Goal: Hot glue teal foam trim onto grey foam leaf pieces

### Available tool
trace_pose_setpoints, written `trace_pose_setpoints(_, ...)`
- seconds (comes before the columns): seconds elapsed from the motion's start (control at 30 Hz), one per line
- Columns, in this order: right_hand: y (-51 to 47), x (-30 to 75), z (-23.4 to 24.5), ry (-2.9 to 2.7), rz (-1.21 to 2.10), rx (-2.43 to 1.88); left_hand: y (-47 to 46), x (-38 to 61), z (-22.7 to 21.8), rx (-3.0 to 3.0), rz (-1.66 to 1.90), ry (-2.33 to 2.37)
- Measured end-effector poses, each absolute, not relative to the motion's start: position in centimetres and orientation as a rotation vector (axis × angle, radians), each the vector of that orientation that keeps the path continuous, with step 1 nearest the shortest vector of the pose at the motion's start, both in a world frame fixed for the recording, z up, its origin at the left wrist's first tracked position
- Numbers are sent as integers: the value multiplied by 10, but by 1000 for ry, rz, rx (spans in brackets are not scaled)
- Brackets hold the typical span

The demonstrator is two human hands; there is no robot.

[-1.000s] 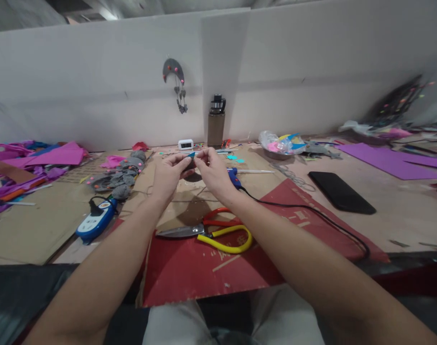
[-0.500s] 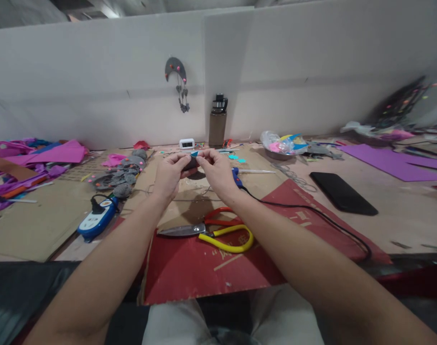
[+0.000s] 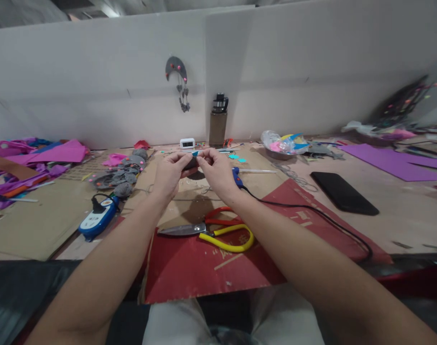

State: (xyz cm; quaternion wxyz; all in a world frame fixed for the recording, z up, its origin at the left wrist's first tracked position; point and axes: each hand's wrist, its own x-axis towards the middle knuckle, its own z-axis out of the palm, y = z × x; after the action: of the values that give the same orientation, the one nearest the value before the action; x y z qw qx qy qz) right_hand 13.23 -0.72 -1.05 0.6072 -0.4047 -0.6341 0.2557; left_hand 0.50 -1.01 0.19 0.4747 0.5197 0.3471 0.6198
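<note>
My left hand (image 3: 170, 173) is closed around a small dark grey piece (image 3: 191, 163), which looks like felt. At its top edge shows a small blue piece (image 3: 195, 153), and the fingertips of my right hand (image 3: 217, 171) pinch there, closed. Both hands meet above the cardboard in the middle of the table, and my fingers partly hide the work. Below them on the red board (image 3: 204, 282) lie scissors (image 3: 214, 232) with one red and one yellow handle. Beside my right wrist is a blue glue gun (image 3: 236, 176), partly covered, with its black cord running right.
A phone (image 3: 343, 192) lies at right near purple sheets (image 3: 379, 160). A bowl (image 3: 281, 152) with wrapped pieces, a bottle (image 3: 218, 125) and a small clock (image 3: 187, 143) stand at the back. Left are a power strip (image 3: 99, 221), grey felt pieces (image 3: 121, 173) and coloured scraps (image 3: 53, 155).
The blue piece shows slightly less between my fingertips. Both hands stay in nearly the same place, and the view has shifted very slightly.
</note>
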Motion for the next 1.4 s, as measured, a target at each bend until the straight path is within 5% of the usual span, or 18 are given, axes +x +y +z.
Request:
trace_pose_setpoints(0.73,-9,136,-10,-1439,474,-959,-12,5,3,1256,1490,804)
trace_pose_setpoints(1.4,-28,133,-14,-1767,39,-867,-17,6,9,1216,1614,758)
